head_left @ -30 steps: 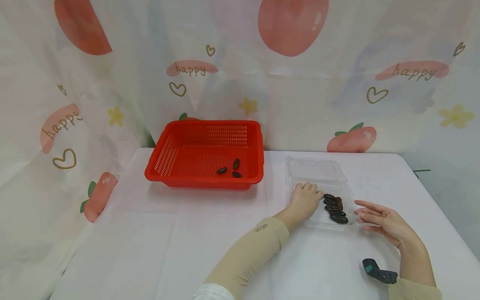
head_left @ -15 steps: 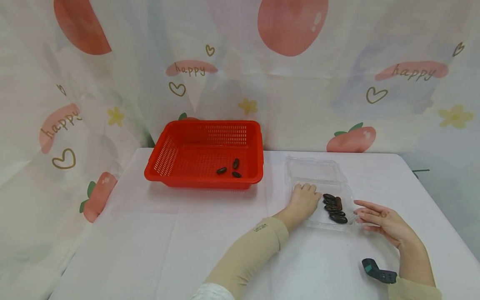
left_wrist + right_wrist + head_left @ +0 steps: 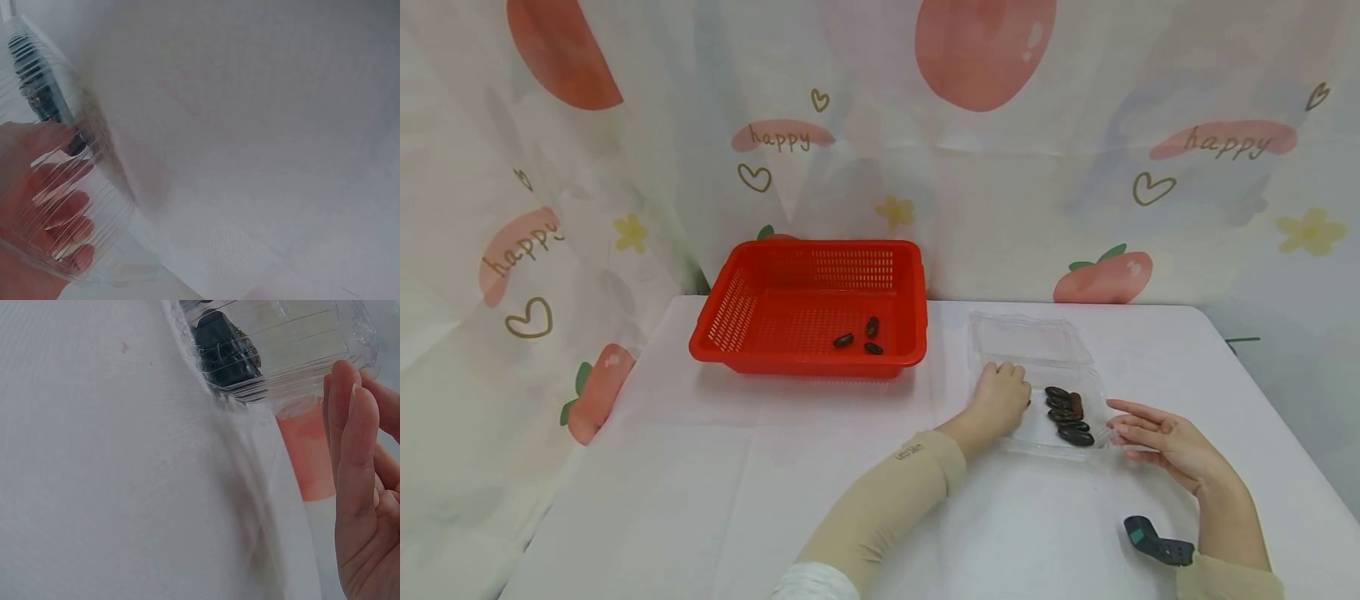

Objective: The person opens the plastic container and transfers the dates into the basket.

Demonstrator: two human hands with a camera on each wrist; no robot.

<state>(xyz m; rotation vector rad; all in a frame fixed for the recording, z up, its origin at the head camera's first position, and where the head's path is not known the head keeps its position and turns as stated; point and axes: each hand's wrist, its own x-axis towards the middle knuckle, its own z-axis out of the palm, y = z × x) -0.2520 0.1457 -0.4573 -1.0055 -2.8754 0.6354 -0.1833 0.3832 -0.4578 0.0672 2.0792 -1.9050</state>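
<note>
In the head view, a clear plastic clamshell box [image 3: 1056, 450] lies at right with its lid [image 3: 1033, 340] folded back. A row of dark, glossy oval pieces [image 3: 1067, 415] lies in its right half. My left hand [image 3: 998, 398] reaches into the left half, pinching one dark oval piece [image 3: 76, 145]; in the head view only its tip shows past the fingers. Through the clear box wall, the left wrist view shows the curled fingers [image 3: 74, 209]. At the box's right side, my right hand [image 3: 1172, 442] has its fingers extended, fingertips right at the wall.
A red perforated basket [image 3: 808, 367] stands to the left, with three dark oval pieces [image 3: 844, 340] inside. On the white table [image 3: 715, 483], a dark strap-like thing [image 3: 1157, 543] shows beside the right wrist. A printed curtain [image 3: 1000, 200] hangs behind the table.
My left hand has moved slightly left inside the box, away from the row, with the piece at its fingertips. The right hand has stayed at the box's side.
</note>
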